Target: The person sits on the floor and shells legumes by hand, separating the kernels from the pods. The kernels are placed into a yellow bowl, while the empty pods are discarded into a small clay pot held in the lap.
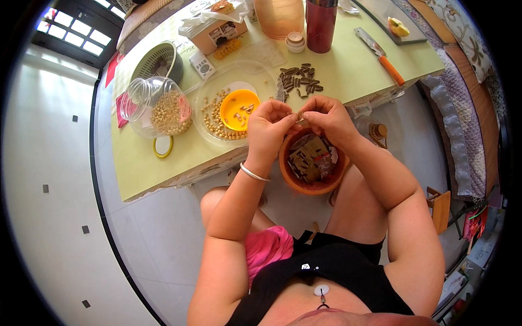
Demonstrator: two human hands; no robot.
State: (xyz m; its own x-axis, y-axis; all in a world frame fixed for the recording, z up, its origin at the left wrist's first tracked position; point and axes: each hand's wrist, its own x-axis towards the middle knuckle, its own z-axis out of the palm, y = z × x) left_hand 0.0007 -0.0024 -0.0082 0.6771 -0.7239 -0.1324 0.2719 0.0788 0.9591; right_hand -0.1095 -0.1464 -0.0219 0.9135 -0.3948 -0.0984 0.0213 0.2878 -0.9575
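Note:
My left hand (269,127) and my right hand (328,120) meet at the table's near edge. Both are closed, with thumbs and forefingers pinching what looks like a sunflower seed (300,119), partly hidden by the fingertips. Below them stands an orange-brown bin (309,188) holding flattened packaging and dark scraps. Just beyond my hands lies a loose pile of dark striped sunflower seeds (299,81). To the left of my left hand, a yellow dish (230,104) with a few shelled kernels (240,116) sits in a clear round tray (200,89). Round tan beans (213,120) surround the dish.
A clear jar of beans (169,113) lies on its side at the left, near a yellow-rimmed lid (163,146) and a green-grey colander (175,68). Farther back stand a tissue box (209,35) and a dark red flask (321,27). An orange-handled knife (380,57) lies at the right.

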